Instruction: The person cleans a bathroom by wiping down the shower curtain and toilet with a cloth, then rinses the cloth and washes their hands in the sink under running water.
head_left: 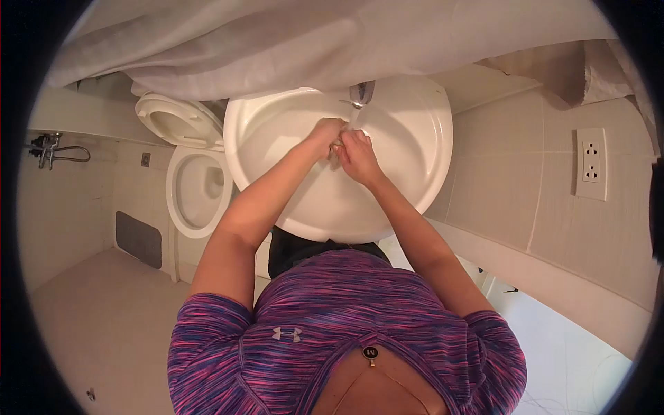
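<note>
Both hands meet over the white sink [408,197], just below the chrome faucet [361,94]. My left hand [326,136] has its fingers bent in towards the other hand. Beside and touching it, my right hand [358,156] is curled with the fingertips drawn together. A thin pale streak, which looks like running water, comes down from the spout to the fingers. Something small and whitish may lie between the hands, but the fingers hide most of it.
A toilet [200,194] with its lid raised stands left of the sink. Pale cloth [290,48] hangs across the top of the view. A wall outlet [591,164] is on the right, and a shower tap [47,149] at far left.
</note>
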Tool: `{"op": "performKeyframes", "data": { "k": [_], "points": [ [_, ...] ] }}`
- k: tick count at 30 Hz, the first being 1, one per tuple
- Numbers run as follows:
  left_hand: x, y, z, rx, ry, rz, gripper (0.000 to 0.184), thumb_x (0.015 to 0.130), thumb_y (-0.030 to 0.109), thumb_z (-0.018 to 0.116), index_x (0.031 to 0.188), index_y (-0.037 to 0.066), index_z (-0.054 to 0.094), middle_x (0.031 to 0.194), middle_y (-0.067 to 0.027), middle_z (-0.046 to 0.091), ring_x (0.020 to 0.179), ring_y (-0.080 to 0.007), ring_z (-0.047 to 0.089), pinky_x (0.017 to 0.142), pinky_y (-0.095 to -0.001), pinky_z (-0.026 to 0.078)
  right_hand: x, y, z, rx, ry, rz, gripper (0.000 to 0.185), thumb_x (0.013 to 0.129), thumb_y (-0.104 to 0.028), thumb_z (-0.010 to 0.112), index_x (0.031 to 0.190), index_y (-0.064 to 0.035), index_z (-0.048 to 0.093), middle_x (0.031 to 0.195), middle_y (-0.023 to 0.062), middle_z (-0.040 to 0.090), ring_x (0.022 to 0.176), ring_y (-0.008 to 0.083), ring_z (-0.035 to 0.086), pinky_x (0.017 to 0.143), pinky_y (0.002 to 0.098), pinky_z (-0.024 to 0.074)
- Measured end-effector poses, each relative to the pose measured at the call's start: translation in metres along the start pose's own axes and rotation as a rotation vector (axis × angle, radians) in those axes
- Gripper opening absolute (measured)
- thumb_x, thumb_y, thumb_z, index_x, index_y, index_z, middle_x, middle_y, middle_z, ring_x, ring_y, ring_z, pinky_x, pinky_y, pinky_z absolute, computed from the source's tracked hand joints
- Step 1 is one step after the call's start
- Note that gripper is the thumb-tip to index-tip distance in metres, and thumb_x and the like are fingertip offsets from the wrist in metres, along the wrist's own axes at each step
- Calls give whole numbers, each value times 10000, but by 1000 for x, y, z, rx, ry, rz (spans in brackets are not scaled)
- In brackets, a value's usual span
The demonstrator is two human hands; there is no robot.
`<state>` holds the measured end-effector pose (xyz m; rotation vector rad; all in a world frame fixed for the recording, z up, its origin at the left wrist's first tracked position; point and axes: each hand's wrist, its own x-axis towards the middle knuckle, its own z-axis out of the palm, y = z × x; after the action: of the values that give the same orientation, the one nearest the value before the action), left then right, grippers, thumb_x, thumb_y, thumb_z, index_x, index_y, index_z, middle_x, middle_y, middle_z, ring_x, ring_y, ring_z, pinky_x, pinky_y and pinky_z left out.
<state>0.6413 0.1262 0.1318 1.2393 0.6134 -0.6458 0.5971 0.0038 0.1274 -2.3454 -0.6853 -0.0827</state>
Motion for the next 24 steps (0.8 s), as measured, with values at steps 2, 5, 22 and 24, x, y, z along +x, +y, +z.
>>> {"op": "performKeyframes", "data": {
  "k": [2,5,22,24],
  "points": [
    [7,-9,5,135,23,157,245,865,182,428,876,-18,568,779,-109,582,695,-216,569,566,-356,449,3,6,4,15,-9,6,159,802,-126,534,915,-24,488,835,148,555,832,324,502,752,387,380],
    [11,-2,10,444,107,426,243,827,151,448,861,-52,576,826,-191,592,775,-282,583,629,-349,450,-5,14,-2,-38,99,181,171,809,-178,533,872,-23,498,762,155,534,742,284,507,696,369,388],
    [-5,37,24,616,-120,248,409,721,161,595,1067,-45,520,891,-196,595,873,-273,590,685,-347,481,-31,1,-62,1068,600,699,154,885,-199,532,883,-50,492,742,-10,522,647,45,456,560,204,376],
    [0,29,20,859,25,533,327,719,120,574,1009,-31,565,840,-167,607,804,-252,600,666,-341,477,-31,3,-54,991,580,662,159,892,-202,524,854,-52,490,735,-13,515,630,39,434,544,202,360]
  ]
}}
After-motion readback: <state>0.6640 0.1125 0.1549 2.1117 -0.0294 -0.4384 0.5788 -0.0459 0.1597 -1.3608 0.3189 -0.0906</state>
